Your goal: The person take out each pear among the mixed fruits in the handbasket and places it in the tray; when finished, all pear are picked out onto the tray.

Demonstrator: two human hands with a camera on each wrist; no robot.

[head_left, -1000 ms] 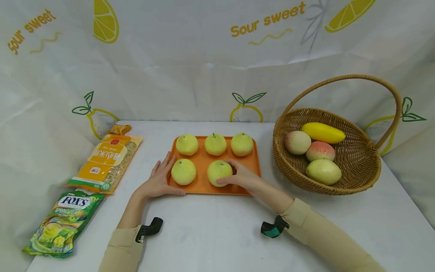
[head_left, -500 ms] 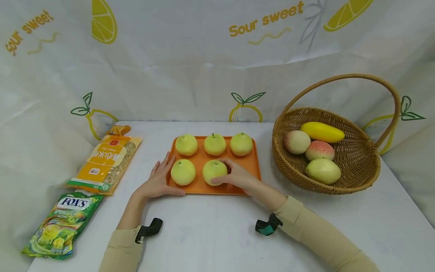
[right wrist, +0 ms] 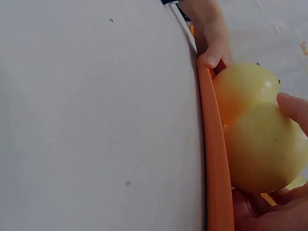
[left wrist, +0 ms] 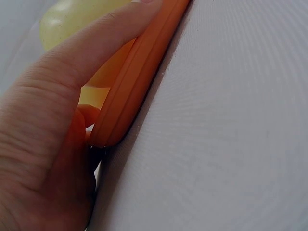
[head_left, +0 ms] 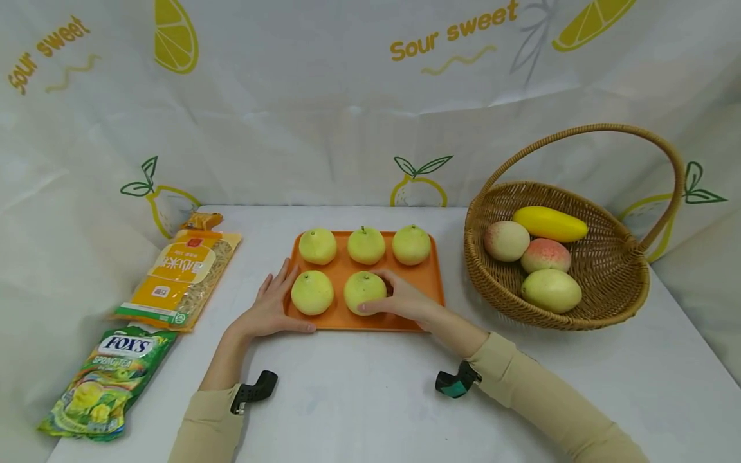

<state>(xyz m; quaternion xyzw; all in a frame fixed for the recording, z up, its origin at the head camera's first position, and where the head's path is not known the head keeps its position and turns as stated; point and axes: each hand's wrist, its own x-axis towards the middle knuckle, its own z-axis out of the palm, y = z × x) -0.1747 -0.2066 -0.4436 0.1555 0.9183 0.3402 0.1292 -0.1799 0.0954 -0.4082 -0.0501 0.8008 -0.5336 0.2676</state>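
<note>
An orange tray (head_left: 341,315) lies on the table in the head view, bearing two rows of round yellow-green fruits. My right hand (head_left: 408,301) holds the front-row middle fruit (head_left: 363,288), thumb on its near side and fingers round its right and back. In the right wrist view that held fruit (right wrist: 264,149) touches or overlaps the front-left fruit (right wrist: 245,89); which, I cannot tell. My left hand (head_left: 267,308) rests at the tray's front left corner, fingers fairly straight along the left side. Its thumb (left wrist: 106,41) lies along the front rim in the left wrist view.
On the right stands a wicker basket (head_left: 613,270) with a tall handle, holding a yellow elongated fruit (head_left: 550,224), two peaches (head_left: 546,256) and a pale green oval fruit (head_left: 552,290). Left lie an orange-yellow food bag (head_left: 173,276), a green FOX'S bag (head_left: 107,382) and a small orange packet (head_left: 202,221).
My right hand has shifted slightly left with the fruit, bringing it nearer the front-left one, then stayed almost still for the last half second. My left hand keeps its place.
</note>
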